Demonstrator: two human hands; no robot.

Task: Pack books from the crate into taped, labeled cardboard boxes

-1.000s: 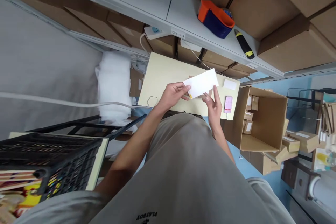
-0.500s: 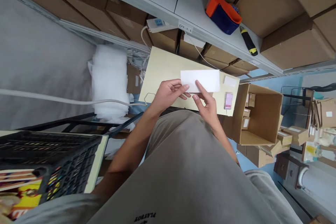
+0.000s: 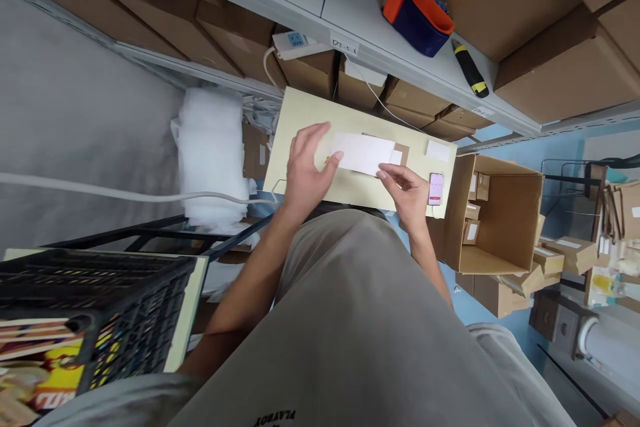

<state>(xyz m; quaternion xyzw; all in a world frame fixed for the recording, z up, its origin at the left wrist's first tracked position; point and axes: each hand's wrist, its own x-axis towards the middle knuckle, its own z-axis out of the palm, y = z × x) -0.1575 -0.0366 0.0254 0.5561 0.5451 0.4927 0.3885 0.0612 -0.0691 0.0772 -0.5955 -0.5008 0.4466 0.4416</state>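
A white sheet of paper [image 3: 361,152] lies at a slant above the pale yellow tabletop [image 3: 300,107]. My right hand [image 3: 407,193] pinches its lower right corner between thumb and fingers. At the left end of the sheet is my left hand [image 3: 307,170], its fingers spread and its thumb by the sheet's edge, blurred by motion. Partly covered by the sheet is a flat brown cardboard piece [image 3: 404,152] with a white label. Something small and yellow shows next to the left thumb, too small to name.
A phone [image 3: 435,189] and a white slip [image 3: 438,150] lie at the table's right end. Beyond stands an open carton [image 3: 510,213] with small boxes. On the shelf are a tape dispenser [image 3: 420,17] and a utility knife [image 3: 471,70]. A black crate [image 3: 140,320] is at left.
The white sheet has shifted left and tilted. My left hand has opened and moved up off it; my right hand has gone to its lower right corner. The brown cardboard piece now shows more.
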